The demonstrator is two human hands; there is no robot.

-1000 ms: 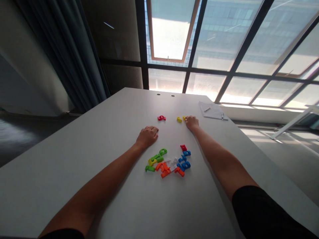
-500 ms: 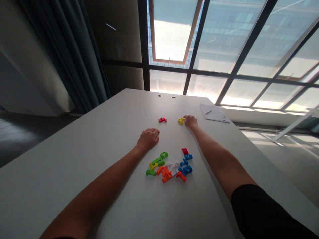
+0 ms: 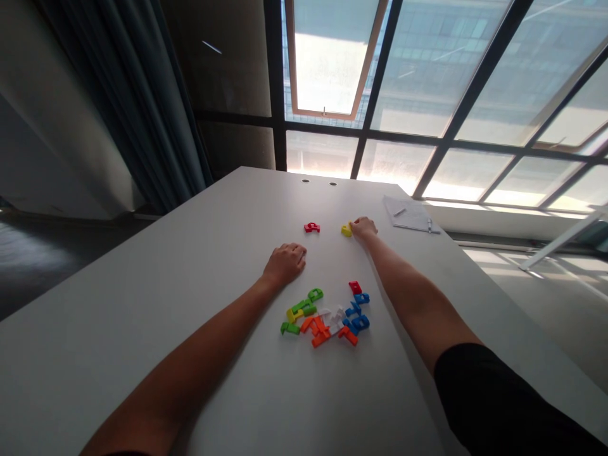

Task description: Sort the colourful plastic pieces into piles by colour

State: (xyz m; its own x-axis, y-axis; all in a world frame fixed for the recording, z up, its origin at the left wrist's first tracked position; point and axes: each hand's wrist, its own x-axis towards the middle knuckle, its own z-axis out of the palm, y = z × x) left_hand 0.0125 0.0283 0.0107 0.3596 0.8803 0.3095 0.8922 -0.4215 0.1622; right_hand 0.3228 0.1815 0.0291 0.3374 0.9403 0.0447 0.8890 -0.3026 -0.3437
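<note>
Far across the white table, my right hand is closed with its fingertips on a yellow plastic piece. The fingers cover part of that piece. My left hand rests on the tabletop nearer to me, fingers curled and together; whatever may be under them is hidden. A red plastic piece lies just beyond it. Closer to me is a loose group of small plastic pieces: green, yellow, orange, white, blue and red.
At the right edge of the table lie white papers with a pen-like item on them. Two round holes show near the far edge. Beyond stand large windows, with a dark curtain to the left.
The right fingers have shifted slightly around the yellow piece, and less of it shows. The left hand and the group of pieces stay in place; the whole view has moved slightly.
</note>
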